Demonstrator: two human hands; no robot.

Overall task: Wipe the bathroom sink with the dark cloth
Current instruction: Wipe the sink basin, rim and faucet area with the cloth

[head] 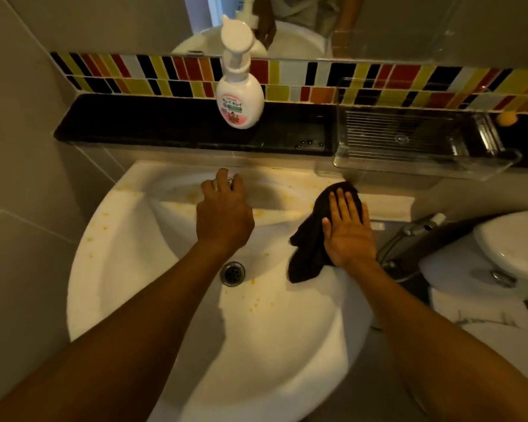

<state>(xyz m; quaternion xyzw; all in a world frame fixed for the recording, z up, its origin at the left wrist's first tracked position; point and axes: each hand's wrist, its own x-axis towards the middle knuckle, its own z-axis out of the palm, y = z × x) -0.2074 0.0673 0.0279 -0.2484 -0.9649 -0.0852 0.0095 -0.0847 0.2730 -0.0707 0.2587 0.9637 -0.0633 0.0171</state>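
A white round sink (119,269) fills the middle of the view, with yellow specks on its rim and bowl and a metal drain (232,273) at the bottom. The dark cloth (311,239) lies on the sink's right rim and hangs partly into the bowl. My right hand (346,231) presses flat on the cloth, fingers spread. My left hand (223,211) reaches to the back of the sink, its fingers closed around the metal tap (230,179), which is mostly hidden.
A white pump soap bottle (240,95) stands on the black ledge (134,123) behind the sink. A clear plastic tray (415,141) sits on the ledge to the right. A toilet (500,248) and a spray hose (409,236) are at the right.
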